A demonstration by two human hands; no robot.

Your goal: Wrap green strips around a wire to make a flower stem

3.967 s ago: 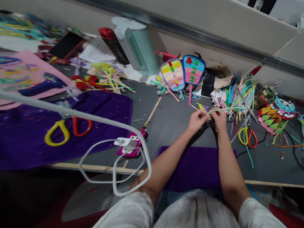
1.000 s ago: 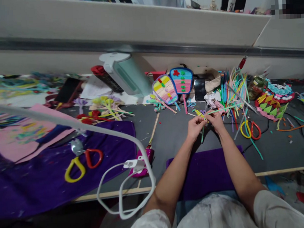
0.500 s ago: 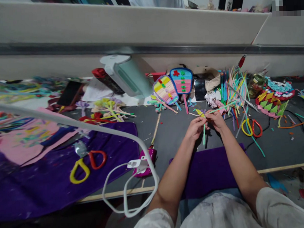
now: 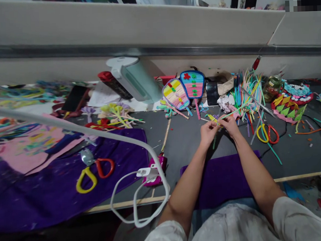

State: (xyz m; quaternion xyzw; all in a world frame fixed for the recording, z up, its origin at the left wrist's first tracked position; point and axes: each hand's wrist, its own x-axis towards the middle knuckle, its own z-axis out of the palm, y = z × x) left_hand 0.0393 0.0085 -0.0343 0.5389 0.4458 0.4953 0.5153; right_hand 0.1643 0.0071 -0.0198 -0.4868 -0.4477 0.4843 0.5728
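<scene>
Pinching a light green pipe cleaner (image 4: 230, 114) between both hands, out over the grey tabletop (image 4: 182, 140) just beyond the purple cloth (image 4: 220, 181). Left hand (image 4: 208, 132) closing thumb and fingertips on the near end; right hand (image 4: 230, 125) gripping the same stem right beside it, knuckles nearly touching. Long free end running up and to the right from the right hand, toward the heap of loose pipe cleaners (image 4: 247, 93); a short tail hanging below the hands. Exact fingertip contact too small to confirm.

Risks, as judged:
- Free end reaching into the heap right of the hands: possibly snagging and dragging stems off the pile.
- Wire tip at the cut end sitting close to fingertips: possibly pricking under a tight twist.
- Grips sitting so close together: possibly kinking the stem or stripping fuzz.
- Red-and-yellow scissors (image 4: 267, 133) lying just right of the right hand, handles toward it: possibly being knocked by an elbow or wrist.
- White charging cable (image 4: 142, 191) looping off the table edge left of the purple cloth, near the left forearm: possibly catching and pulling the pink device (image 4: 155, 170) down.
</scene>
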